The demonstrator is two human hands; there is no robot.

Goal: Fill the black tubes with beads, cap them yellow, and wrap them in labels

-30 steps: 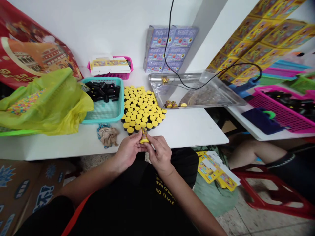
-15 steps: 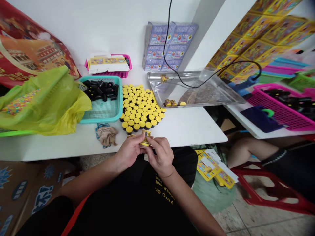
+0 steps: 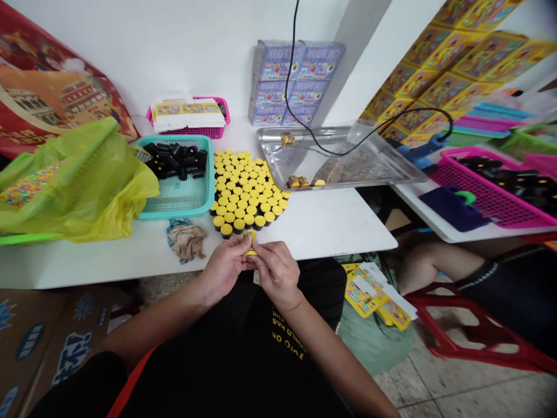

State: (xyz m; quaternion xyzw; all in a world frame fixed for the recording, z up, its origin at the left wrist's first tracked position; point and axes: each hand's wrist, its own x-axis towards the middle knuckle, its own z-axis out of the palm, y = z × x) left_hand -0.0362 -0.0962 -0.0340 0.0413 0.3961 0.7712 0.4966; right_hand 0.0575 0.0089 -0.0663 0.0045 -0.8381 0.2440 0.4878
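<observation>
My left hand (image 3: 226,264) is closed round a small yellow-lidded jar (image 3: 251,252), just in front of the table edge. The jar has a yellow printed wrap on its side, and its lid faces down toward me. From the right, my right hand (image 3: 278,271) pinches the same jar between thumb and fingers. The fingers cover much of it. Right beyond my hands stand several black jars with yellow lids (image 3: 238,225), packed close together upright on the white table (image 3: 326,226).
A crumpled cloth (image 3: 187,241) lies left of my hands. Behind it is a turquoise basket (image 3: 176,215) with black jars. A metal tray (image 3: 339,187) holds a few wrapped jars. Yellow printed cards (image 3: 365,296) lie low at right, near another person's leg (image 3: 430,261).
The whole view has shifted slightly. Both hands stay on the jar, which looks turned a little, with the right fingers now against its side near the lid.
</observation>
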